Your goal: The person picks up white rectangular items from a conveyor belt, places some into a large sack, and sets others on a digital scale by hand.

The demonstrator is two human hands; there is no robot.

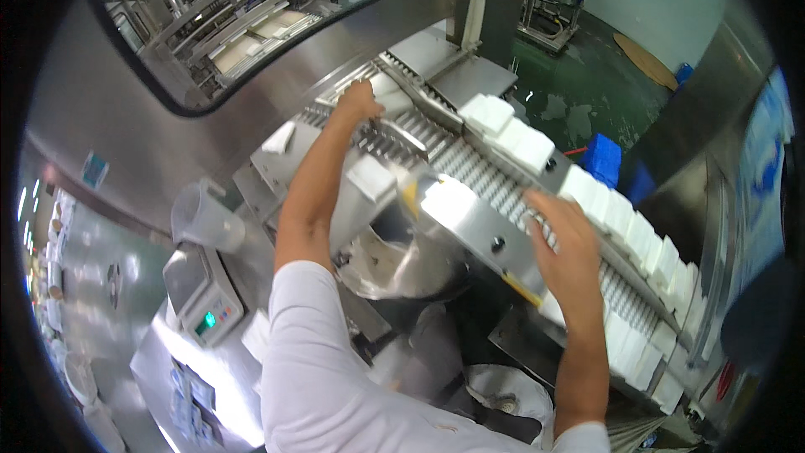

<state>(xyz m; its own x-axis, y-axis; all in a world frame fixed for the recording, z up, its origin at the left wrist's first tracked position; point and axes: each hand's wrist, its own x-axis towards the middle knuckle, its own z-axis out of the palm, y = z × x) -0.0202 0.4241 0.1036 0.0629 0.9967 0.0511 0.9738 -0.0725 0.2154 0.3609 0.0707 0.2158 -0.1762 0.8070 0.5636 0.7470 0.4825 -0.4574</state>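
My left hand (360,102) is at the far end of the roller conveyor (457,164), its fingers curled beside a white flat pack (392,94). Whether it grips that pack or only touches it is hidden. Over the middle of the conveyor hovers my right hand (566,231), fingers apart and a little blurred, with nothing seen in them. A row of white packs (616,210) lines the far ledge, and more white packs (629,348) lie at the conveyor's near right end. One loose white piece (371,178) rests on metal beside my left forearm.
To the left are a clear plastic jug (205,216) and a scale (210,316) with a lit green display. A bag-lined bin (507,394) stands below. Steel guards (486,231) edge the conveyor. Beyond it is a blue object (601,159), near the wet green floor (579,101).
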